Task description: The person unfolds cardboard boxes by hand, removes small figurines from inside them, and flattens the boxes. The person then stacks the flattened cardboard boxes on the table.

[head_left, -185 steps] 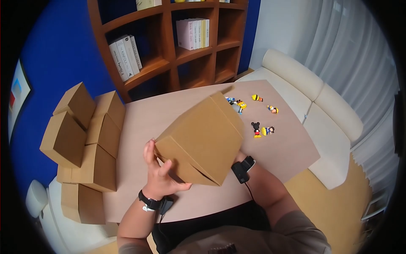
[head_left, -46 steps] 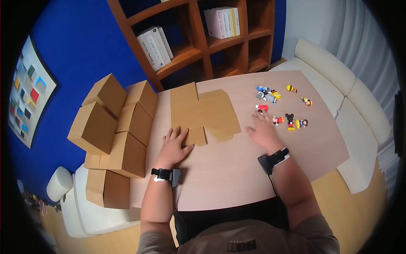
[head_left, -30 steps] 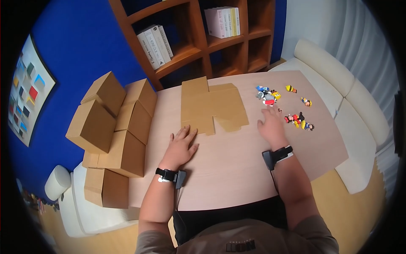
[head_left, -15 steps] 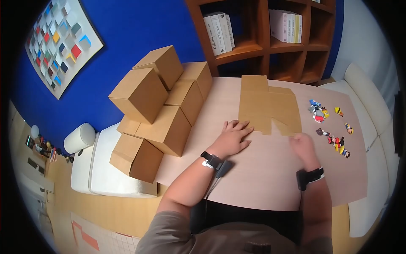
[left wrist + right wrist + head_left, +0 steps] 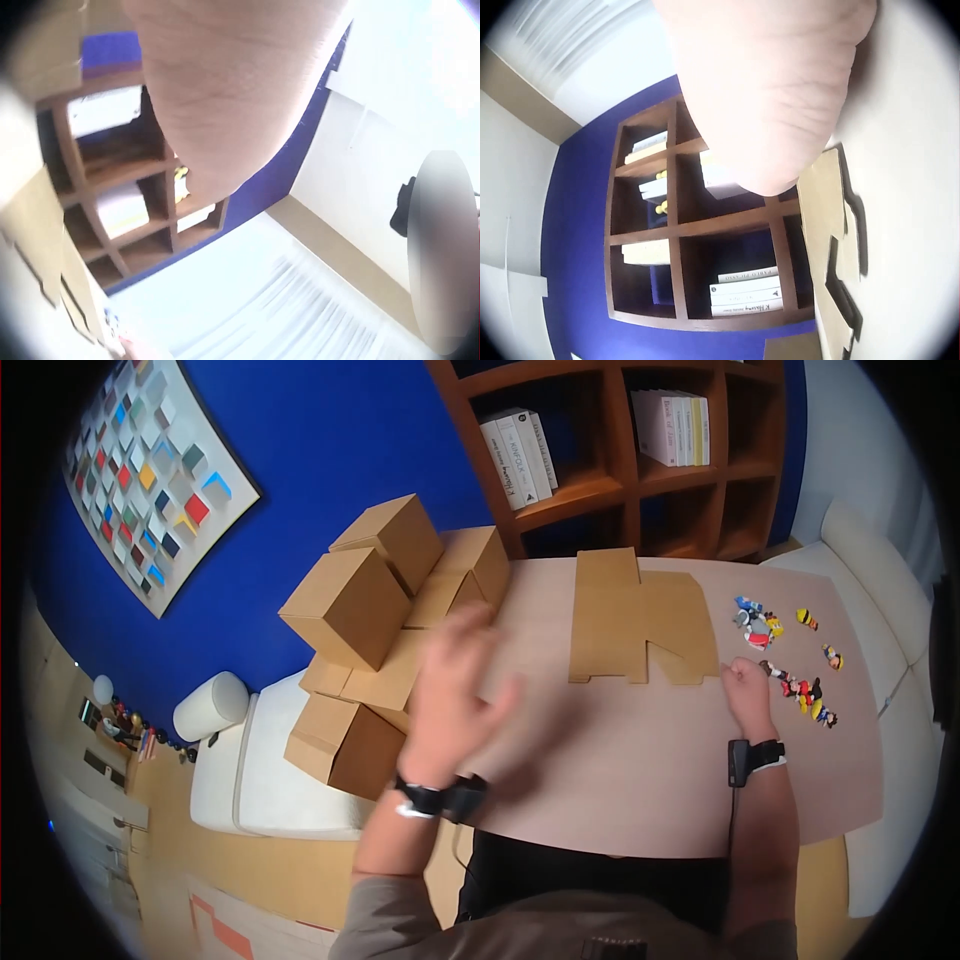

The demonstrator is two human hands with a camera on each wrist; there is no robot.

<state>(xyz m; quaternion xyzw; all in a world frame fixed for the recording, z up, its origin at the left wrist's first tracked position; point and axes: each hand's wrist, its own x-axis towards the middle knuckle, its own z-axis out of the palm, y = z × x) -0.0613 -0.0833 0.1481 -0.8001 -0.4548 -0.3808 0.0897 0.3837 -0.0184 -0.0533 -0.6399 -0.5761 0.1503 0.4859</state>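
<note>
Far left of both hands, a picture full of coloured blocks (image 5: 150, 485) hangs on the blue wall, with a pale seat (image 5: 285, 760) below it. Next come the brown boxes (image 5: 345, 610), stacked up beyond the left hand and to its left, and that left hand (image 5: 455, 695) is up in front of them, raised off the tabletop (image 5: 620, 785), fingers blurred, apart and only loosely bent, nothing seen in its hold. Now between the hands and farther out: the flattened cardboard (image 5: 610, 615), lying on the tabletop, its near right corner right beside the right hand; whether they touch, I can't tell. A wooden bookshelf (image 5: 617, 460) stands behind it. Over to the right hand (image 5: 748, 695), low at the tabletop, fingers curled in, nothing visible in its grip. Just to its right, toy figures (image 5: 803, 690) lie in a loose row, with a bunched group (image 5: 760, 628) beyond that hand, and a pale sofa (image 5: 868, 600) at the far right.
</note>
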